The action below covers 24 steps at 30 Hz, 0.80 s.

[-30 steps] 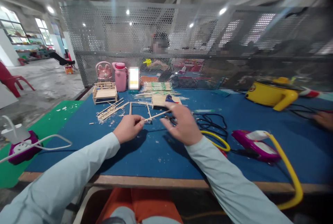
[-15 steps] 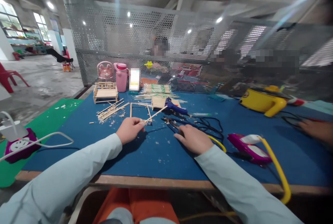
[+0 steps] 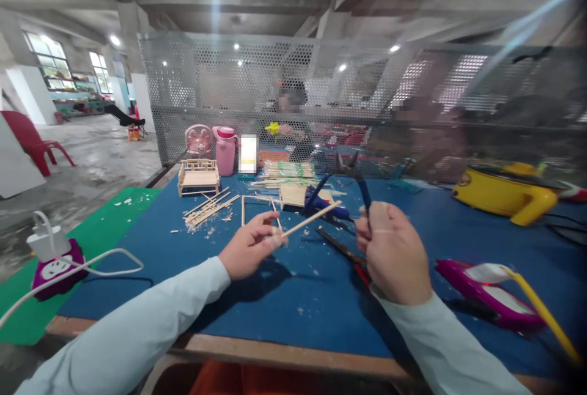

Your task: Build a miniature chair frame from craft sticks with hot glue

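Observation:
My left hand (image 3: 251,244) pinches one end of a thin wooden stick (image 3: 314,217), which slants up to the right above the mat. My right hand (image 3: 398,254) is raised and closed around one dark blue handle of a pair of pliers (image 3: 363,190). The pliers' jaws point up and their handles are spread. Below that hand, a dark tool with red on its handle (image 3: 342,244) lies on the mat. A rectangular stick frame (image 3: 243,210) lies behind my left hand, partly hidden by it. Beyond the stick's tip rests a blue glue gun (image 3: 334,208).
Loose sticks (image 3: 211,210) and a small wooden model bench (image 3: 199,181) lie at the back left, near a pink bottle (image 3: 225,153) and a lit phone (image 3: 248,151). Purple power sockets (image 3: 490,297) and a yellow pot (image 3: 499,193) stand right. A perforated screen (image 3: 206,89) closes the back.
My right hand has lifted off the mat with the pliers, now spread at the handles. My left hand still holds the stick. The view has shifted, and the co-worker's hand at right is gone.

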Available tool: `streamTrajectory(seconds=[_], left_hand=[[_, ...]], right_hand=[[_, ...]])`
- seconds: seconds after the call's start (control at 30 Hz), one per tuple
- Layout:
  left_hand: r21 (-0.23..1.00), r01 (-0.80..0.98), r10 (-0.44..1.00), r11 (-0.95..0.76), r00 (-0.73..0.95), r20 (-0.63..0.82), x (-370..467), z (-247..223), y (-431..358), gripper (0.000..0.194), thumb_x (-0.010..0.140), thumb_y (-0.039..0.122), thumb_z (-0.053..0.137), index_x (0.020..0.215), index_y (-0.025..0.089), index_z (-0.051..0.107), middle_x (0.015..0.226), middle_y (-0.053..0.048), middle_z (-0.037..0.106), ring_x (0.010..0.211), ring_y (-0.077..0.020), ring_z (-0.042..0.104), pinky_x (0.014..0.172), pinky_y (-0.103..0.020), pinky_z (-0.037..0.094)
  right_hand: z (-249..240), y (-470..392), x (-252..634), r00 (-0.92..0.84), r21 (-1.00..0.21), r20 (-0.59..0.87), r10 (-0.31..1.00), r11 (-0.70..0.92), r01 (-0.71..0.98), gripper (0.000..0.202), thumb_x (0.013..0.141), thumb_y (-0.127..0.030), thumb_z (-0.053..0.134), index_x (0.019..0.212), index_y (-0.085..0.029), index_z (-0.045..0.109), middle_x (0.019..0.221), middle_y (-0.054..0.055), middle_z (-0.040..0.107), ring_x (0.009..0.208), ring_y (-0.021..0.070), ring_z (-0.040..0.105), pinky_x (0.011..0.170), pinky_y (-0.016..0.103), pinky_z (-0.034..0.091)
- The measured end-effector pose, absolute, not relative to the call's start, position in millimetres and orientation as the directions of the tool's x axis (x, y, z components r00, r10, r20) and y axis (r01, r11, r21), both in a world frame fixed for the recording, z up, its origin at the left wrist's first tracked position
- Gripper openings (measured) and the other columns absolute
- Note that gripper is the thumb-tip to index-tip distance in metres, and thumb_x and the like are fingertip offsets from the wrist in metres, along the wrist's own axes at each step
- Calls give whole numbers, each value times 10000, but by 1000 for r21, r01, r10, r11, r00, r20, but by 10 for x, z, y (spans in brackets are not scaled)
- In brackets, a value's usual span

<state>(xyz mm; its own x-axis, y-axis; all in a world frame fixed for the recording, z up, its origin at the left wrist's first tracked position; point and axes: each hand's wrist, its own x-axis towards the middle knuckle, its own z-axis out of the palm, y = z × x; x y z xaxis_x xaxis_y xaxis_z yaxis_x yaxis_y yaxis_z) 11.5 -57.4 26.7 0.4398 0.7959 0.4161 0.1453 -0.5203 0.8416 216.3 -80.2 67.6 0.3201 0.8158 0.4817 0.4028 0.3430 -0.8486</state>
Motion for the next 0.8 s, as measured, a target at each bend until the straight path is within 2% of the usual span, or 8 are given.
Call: streamTrajectory(seconds=[0.07,0.13,0.3,0.4,0.47,0.6,0.73,0.8], left_hand=[[803,183,761,-567,488,427,114,290,-611,273,825,372,479,837,183,675,1361,-93,398,1291,-219,303,1041,-343,262],[793,172,730,-584,539,421,118,287,-626,280,825,377,479,853,182,677,1373,-92,379,1302,-227,282,1056,-344,237],[862,135,761,-489,550,345,121,270,-613,333,824,420,450,806,161,659,975,-74,593,938,-183,520,785,-273,434],[914,95,777,-394,566,276,131,299,-655,353,818,445,447,797,155,646,815,-43,583,710,-127,493,593,-214,400],[946,35,749,-323,620,233,151,314,-708,358,804,461,468,779,145,635,748,-31,563,586,-89,431,503,-195,337],[979,-20,727,-201,667,163,198,287,-769,370,751,492,539,742,129,608,649,7,490,468,-41,300,424,-192,239],[985,-172,823,-24,556,117,220,217,-696,378,697,493,602,811,132,593,766,-17,524,566,-60,428,458,-170,320],[968,-244,894,53,444,63,218,206,-640,370,696,484,597,838,144,564,768,-12,540,530,-47,422,417,-153,294]], right_hand=[[645,-843,2012,292,-953,304,907,290,92,363,780,-556,452,661,-233,338,484,-79,303,355,67,226,333,193,182],[558,-874,1879,222,-981,157,963,178,-82,403,747,-542,512,609,-223,308,444,-95,259,340,51,184,315,172,154],[355,-963,1757,110,-945,51,993,83,-315,331,736,-437,565,615,-211,356,455,-93,277,345,44,203,311,156,182],[320,-1038,1736,-33,-936,139,990,121,-329,127,661,-256,597,743,-226,505,656,-15,535,545,95,496,475,205,418],[315,-1066,1701,-192,-941,180,965,112,-319,339,589,-196,521,923,-246,551,894,39,614,787,164,579,660,287,483],[346,-1015,1666,-372,-962,207,905,120,-244,687,469,-171,392,1146,-224,493,1077,76,608,1006,221,558,833,395,456],[422,-901,1862,-321,-942,321,891,265,-206,791,485,-167,395,1274,-229,376,1241,90,519,1099,245,521,881,451,441],[445,-879,2041,-293,-942,334,896,328,-72,829,507,-158,406,1325,-243,303,1315,81,454,1146,248,492,914,461,425]])
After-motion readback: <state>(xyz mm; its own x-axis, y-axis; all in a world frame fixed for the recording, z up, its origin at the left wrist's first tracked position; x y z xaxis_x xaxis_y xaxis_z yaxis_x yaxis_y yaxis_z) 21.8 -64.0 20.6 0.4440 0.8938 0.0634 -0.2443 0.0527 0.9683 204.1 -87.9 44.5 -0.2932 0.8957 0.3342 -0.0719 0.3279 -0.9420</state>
